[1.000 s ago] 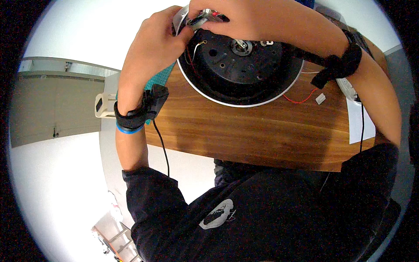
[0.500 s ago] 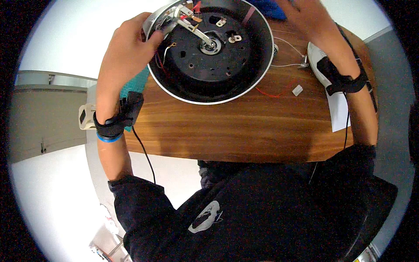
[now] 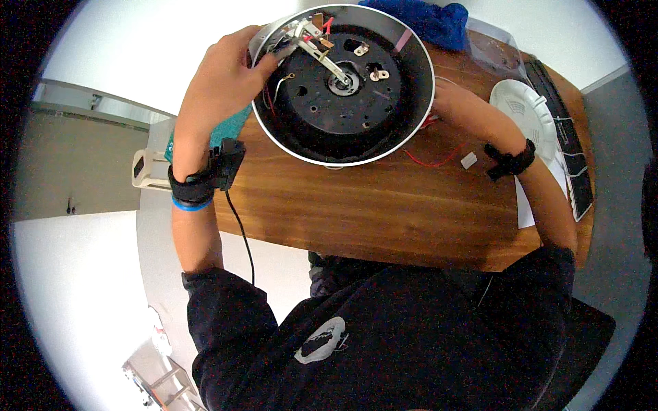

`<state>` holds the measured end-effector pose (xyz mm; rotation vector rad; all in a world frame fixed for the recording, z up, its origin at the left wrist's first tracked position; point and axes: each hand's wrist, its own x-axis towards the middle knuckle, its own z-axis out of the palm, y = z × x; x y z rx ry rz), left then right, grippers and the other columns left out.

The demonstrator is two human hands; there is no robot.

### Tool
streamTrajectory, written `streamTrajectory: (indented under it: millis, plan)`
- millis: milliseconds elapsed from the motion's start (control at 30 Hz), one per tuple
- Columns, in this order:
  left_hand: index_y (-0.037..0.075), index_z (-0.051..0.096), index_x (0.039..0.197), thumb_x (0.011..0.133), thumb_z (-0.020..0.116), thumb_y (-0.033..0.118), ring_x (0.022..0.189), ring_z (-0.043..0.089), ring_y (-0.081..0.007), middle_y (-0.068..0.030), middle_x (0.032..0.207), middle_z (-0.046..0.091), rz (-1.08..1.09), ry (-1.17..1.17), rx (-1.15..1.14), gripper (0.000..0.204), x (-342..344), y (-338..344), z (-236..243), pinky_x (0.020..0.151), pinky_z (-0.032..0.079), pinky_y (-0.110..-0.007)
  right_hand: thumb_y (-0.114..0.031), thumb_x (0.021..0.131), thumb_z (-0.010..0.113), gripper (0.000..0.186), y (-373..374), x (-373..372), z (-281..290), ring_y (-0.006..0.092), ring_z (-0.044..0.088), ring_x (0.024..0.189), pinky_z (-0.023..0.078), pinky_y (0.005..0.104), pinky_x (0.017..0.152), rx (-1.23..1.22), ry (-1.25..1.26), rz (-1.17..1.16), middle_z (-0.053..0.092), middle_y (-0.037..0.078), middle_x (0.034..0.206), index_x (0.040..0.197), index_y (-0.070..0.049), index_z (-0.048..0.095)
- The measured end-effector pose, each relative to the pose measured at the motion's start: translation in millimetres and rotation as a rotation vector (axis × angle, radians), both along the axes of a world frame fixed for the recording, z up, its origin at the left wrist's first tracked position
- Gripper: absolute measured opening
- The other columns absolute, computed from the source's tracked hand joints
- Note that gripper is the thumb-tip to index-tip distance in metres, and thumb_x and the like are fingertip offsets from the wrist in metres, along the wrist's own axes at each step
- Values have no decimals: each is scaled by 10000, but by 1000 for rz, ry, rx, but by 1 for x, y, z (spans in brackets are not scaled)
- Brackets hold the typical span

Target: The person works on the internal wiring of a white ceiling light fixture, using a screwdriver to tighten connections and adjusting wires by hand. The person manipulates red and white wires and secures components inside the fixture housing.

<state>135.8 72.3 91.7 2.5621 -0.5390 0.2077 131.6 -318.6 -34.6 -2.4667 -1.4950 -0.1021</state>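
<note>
A round appliance housing point(image 3: 329, 148), white-rimmed and dark inside, stands open side up at the table's far side. Inside it lies a black plate point(image 3: 336, 113) with a metal lever arm point(image 3: 327, 60), small terminals and thin wires point(image 3: 282, 82). My left hand point(image 3: 223, 85) grips the housing's left rim, thumb over the edge and fingers outside. My right hand point(image 3: 466, 109) reaches to the housing's outer right side; its fingers are hidden behind the wall. Just below that hand, a red wire point(image 3: 433, 163) lies near a small white connector point(image 3: 469, 161).
At the right are a white round cover point(image 3: 524, 116), a sheet of paper point(image 3: 526, 205) and a long black object point(image 3: 574, 161). A blue cloth point(image 3: 439, 24) and clear plastic point(image 3: 495, 53) lie behind. A green mat point(image 3: 232, 133) shows beside my left forearm.
My right hand has come down from beyond the housing's upper right to its outer right side, uncovering the white cover. My left hand keeps its grip; the view has shifted slightly.
</note>
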Motion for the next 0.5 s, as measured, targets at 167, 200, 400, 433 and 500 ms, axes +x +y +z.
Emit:
streamTrajectory:
  millis: [167,200,400,433,500]
  plan:
    - [39,700,1302,920,736,165,714,642,-224,-162,829,697,51,-49,48,404,-11,-14,4,686,528,-360,-131,949,618,432,-25,6,-17,397,628,1231,526,471,1049,-270,-113,-143,638,181,1337,1377,-76,619]
    - [53,709,1303,900,738,187,723,667,-271,-201,837,699,79,-44,35,425,-13,-12,3,703,541,-385,-125,950,617,419,-29,7,-6,398,631,1215,528,471,1037,-270,-118,-193,639,183,1313,1366,-73,616]
    - [64,709,1312,909,729,183,732,674,-296,-211,876,718,135,-58,90,421,-25,-19,11,728,550,-399,-83,965,608,350,-73,-20,89,421,623,1174,531,483,973,-135,-330,-479,619,196,1254,1314,-54,593]
    - [44,703,1307,925,733,187,715,656,-261,-190,843,706,136,-59,89,409,-28,-21,12,704,538,-380,-81,971,606,341,-80,-22,97,424,618,1177,531,486,966,-90,-360,-518,614,197,1255,1310,-51,590]
    - [6,692,1297,955,742,195,682,619,-190,-147,775,681,149,-51,89,394,-31,-24,14,657,513,-342,-100,986,612,336,-77,-29,113,430,630,1141,537,499,938,94,-324,-548,627,197,1210,1319,-66,588]
